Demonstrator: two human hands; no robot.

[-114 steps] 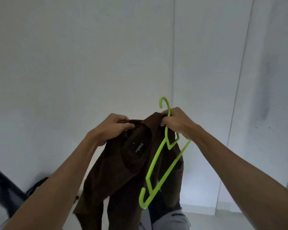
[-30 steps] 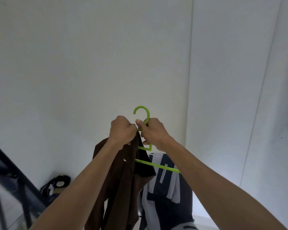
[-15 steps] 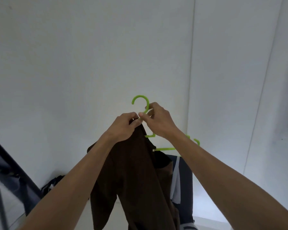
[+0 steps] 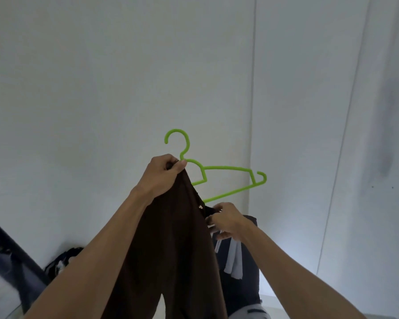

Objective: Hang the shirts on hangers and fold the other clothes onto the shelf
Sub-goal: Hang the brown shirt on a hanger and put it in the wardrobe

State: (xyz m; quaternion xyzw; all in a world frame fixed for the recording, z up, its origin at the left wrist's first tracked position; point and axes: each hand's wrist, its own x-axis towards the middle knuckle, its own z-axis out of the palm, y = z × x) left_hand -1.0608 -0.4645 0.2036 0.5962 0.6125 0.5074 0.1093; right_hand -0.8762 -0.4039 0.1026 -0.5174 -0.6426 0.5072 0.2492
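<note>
The left hand [image 4: 162,174] grips the dark brown fabric shirt [image 4: 177,249] bunched at the neck of the bright green plastic hanger [image 4: 219,168], the shirt hanging below. Below the hanger's bar, the right hand [image 4: 226,221] pinches the shirt's edge. Beyond hangs a navy garment with pale stripes [image 4: 240,268], before the white wall [image 4: 101,77].

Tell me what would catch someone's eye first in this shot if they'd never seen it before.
The bright green hanger stands out first, raised mid-frame against the pale wall with its hook on top. Just below it, the left hand grips the top of a dark brown shirt at the hanger's neck, and the cloth hangs down between both arms. The right hand pinches the shirt's edge lower right, under the hanger's bar.
</note>
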